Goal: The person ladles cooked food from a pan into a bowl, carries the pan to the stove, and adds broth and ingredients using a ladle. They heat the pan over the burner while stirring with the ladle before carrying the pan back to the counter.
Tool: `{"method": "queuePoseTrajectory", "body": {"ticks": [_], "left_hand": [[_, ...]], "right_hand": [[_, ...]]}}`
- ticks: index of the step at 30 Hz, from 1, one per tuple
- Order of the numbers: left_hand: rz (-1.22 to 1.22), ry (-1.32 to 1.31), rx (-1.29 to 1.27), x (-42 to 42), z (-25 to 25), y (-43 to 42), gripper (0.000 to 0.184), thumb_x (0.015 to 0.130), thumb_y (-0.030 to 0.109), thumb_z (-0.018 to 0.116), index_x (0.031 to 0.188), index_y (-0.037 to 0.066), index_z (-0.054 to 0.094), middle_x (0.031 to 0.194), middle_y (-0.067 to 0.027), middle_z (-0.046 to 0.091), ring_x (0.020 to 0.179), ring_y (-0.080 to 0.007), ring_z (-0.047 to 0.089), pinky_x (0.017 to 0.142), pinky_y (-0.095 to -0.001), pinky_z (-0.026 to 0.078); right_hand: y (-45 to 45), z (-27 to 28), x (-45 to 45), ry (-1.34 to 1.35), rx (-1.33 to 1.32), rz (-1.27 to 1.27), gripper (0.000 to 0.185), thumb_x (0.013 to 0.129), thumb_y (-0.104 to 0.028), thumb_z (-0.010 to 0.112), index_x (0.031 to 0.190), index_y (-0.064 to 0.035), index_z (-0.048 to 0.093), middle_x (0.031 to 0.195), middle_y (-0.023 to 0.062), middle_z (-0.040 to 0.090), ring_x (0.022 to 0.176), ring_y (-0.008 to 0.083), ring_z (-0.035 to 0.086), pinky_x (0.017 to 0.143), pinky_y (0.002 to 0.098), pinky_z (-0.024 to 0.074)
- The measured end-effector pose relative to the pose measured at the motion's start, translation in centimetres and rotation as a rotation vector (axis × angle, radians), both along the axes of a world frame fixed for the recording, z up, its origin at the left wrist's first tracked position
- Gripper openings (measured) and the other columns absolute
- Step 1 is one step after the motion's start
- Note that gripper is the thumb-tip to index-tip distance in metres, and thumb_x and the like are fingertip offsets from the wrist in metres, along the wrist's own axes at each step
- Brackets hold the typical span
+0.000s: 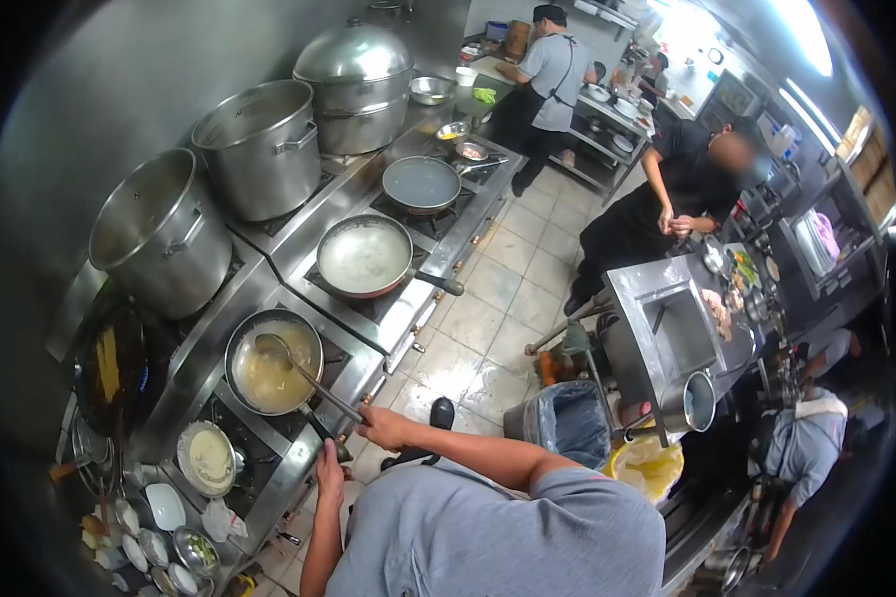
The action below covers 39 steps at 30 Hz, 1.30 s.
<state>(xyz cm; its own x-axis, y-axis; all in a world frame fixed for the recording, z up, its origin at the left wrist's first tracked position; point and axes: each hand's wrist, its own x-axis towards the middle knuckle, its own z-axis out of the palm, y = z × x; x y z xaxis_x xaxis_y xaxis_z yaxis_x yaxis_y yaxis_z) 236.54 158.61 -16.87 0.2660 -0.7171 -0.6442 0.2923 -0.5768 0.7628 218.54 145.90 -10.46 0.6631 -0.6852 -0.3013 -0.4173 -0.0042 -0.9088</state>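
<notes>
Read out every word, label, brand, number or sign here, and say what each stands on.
Readable text: none.
Frying pan and ladle: no lettering visible.
Grey shirt: none visible.
Round object on the far wall: any marks too small to read.

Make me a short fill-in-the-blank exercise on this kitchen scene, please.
1. The right hand grips the ladle, whose scoop lies ____ (inside/beside) the pan.
2. The left hand is at that pan's ____.
3. The lid on the large steel pot is ____ (flat/domed).
4. The co-worker standing near the sink wears ____-coloured clothes.

Missing words: inside; handle; domed; black.
</notes>
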Motion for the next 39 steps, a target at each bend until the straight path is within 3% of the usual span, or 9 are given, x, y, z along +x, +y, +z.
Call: {"method": "queuePoseTrajectory", "body": {"ticks": [2,5,8,12,15,18,26,33,39], "left_hand": [[0.024,0.011,0.003,0.8,-0.2,1.0,0.062,0.101,0.063,0.046,0.125,0.007,0.055,0.085,-0.0088,0.063,0.050,-0.0104,0.050,0.044,-0.0277,0.047],[0.021,0.046,0.042,2.2,-1.3,3.0,0.064,0.102,0.064,0.043,0.127,0.006,0.055,0.086,-0.0092,0.063,0.050,-0.0102,0.050,0.045,-0.0276,0.047],[0.050,-0.055,0.087,3.1,-2.2,4.8,0.051,0.103,0.051,0.052,0.122,0.004,0.057,0.087,-0.0102,0.064,0.050,-0.0099,0.050,0.045,-0.0275,0.048],[0.001,-0.130,0.144,3.9,-4.5,6.7,0.043,0.095,0.032,0.069,0.124,0.003,0.055,0.092,-0.0117,0.065,0.054,-0.0113,0.053,0.046,-0.0282,0.048],[-0.074,-0.300,0.110,2.5,-2.1,6.7,0.048,0.089,0.023,0.074,0.128,0.002,0.054,0.093,-0.0118,0.067,0.061,-0.0140,0.058,0.049,-0.0304,0.049],[-0.069,-0.599,0.004,1.4,1.8,9.0,0.059,0.083,0.017,0.079,0.133,0.002,0.053,0.107,-0.0130,0.068,0.081,-0.0192,0.067,0.071,-0.0353,0.055],[0.649,-0.626,0.185,5.0,4.9,17.3,0.059,0.083,0.025,0.083,0.131,0.003,0.054,0.091,-0.0098,0.068,0.079,-0.0181,0.066,0.069,-0.0347,0.054],[1.351,-0.659,0.316,20.5,0.5,29.6,0.062,0.081,0.031,0.081,0.129,0.002,0.055,0.090,-0.0129,0.071,0.078,-0.0253,0.068,0.074,-0.0398,0.056],[1.434,-1.056,0.492,39.0,5.6,39.5,0.088,0.074,0.048,0.085,0.134,-0.007,0.053,0.109,-0.0189,0.071,0.099,-0.0323,0.068,0.090,-0.0403,0.054]], "right_hand": [[0.5,-1.9,0.5,0.062,-0.354,-0.019,0.024,0.102,-0.024,0.056,0.107,-0.0004,0.055,0.070,0.0072,0.057,0.046,0.0134,0.052,0.035,0.0292,0.0384],[-0.5,3.9,-0.3,-0.321,0.969,-0.158,0.021,0.102,-0.021,0.056,0.100,-0.0002,0.057,0.065,0.0021,0.051,0.045,0.0086,0.048,0.036,0.0282,0.0379],[-1.9,5.1,-1.3,-0.354,1.128,-0.186,0.017,0.102,-0.017,0.054,0.106,-0.0010,0.058,0.065,-0.0013,0.047,0.043,0.0052,0.043,0.032,0.0248,0.0332],[-0.2,0.6,-0.3,0.144,-0.255,0.053,0.029,0.096,-0.023,0.058,0.108,0.0033,0.057,0.078,0.0236,0.065,0.065,0.0359,0.066,0.062,0.0472,0.0531],[-0.2,-0.6,-0.3,0.083,-0.236,0.018,0.027,0.093,-0.021,0.057,0.104,0.0039,0.058,0.083,0.0233,0.068,0.070,0.0381,0.067,0.067,0.0480,0.0534],[-5.2,2.8,-2.9,-0.048,0.877,0.005,0.013,0.097,-0.014,0.049,0.105,-0.0084,0.058,0.063,-0.0037,0.049,0.046,0.0089,0.044,0.039,0.0306,0.0369],[-8.1,-1.4,-5.5,0.200,-0.295,0.280,0.018,0.101,-0.015,0.054,0.114,-0.0015,0.051,0.060,0.0001,0.048,0.043,0.0096,0.045,0.034,0.0300,0.0358],[-4.7,7.7,-1.8,0.103,0.603,0.002,0.025,0.103,-0.020,0.054,0.124,-0.0058,0.054,0.063,-0.0008,0.043,0.040,0.0092,0.039,0.032,0.0266,0.0338],[-0.5,9.0,2.1,0.454,0.113,0.023,0.036,0.097,-0.013,0.053,0.130,0.0011,0.050,0.066,0.0013,0.048,0.046,0.0089,0.042,0.037,0.0272,0.0340]]}}
